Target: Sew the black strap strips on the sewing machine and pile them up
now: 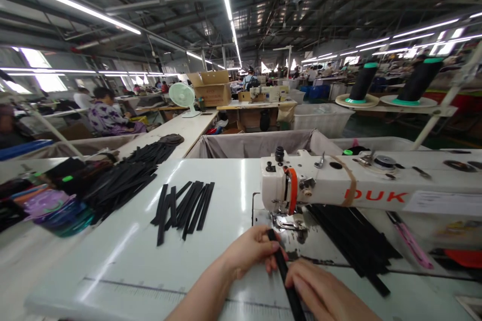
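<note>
The left hand (244,251) is closed, thumb and fingers pinching a black strip (281,264) close to its far end; the right hand (320,286) is closed round the same strip lower down, coming at it from the right, though its fingertips are partly hidden and the grip looks, as best I can judge, fairly light. The strip's long axis runs away from the person and slants a little to the left, its near part passing out at the bottom edge of the view. Its far end lies just on the near side of the presser foot (289,221) of the sewing machine (324,180), and the left hand is the nearer of the two to that foot. Loose strips (188,205) lie on the table (150,261) off to the left; a pile of strips (354,241) sits right of the foot, partly behind the machine's arm.
</note>
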Available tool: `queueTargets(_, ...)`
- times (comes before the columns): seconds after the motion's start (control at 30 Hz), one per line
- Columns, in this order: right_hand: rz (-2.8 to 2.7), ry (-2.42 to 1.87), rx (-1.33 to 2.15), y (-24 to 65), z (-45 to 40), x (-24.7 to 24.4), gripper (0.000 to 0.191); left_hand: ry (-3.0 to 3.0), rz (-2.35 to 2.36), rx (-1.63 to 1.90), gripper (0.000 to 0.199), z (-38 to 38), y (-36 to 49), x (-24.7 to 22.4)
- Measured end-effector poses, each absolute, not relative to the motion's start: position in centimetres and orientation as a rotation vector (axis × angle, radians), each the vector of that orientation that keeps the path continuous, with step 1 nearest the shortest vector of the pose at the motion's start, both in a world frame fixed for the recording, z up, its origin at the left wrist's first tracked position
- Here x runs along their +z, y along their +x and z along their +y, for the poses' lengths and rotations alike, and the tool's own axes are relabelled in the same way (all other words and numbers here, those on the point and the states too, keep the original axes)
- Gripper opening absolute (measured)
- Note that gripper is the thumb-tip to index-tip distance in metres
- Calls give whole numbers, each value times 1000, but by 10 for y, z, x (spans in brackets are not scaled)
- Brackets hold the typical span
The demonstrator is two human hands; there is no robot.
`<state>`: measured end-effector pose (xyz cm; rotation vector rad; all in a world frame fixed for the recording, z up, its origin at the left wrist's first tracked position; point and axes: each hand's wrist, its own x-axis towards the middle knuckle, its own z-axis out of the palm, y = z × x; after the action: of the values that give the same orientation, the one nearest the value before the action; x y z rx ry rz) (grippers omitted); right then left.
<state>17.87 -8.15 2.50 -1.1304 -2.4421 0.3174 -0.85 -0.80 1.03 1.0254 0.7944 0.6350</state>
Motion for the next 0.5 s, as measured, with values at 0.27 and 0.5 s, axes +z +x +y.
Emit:
queueTargets(0.27, -2584, -758, -117, 177, -41, 4, 39, 1272, 1020, 705, 22, -2, -5, -5)
queueTargets(0.5, -2547, -721, -316, 179, -41, 1, 44, 1396, 1243, 589, 12, 0, -3, -3)
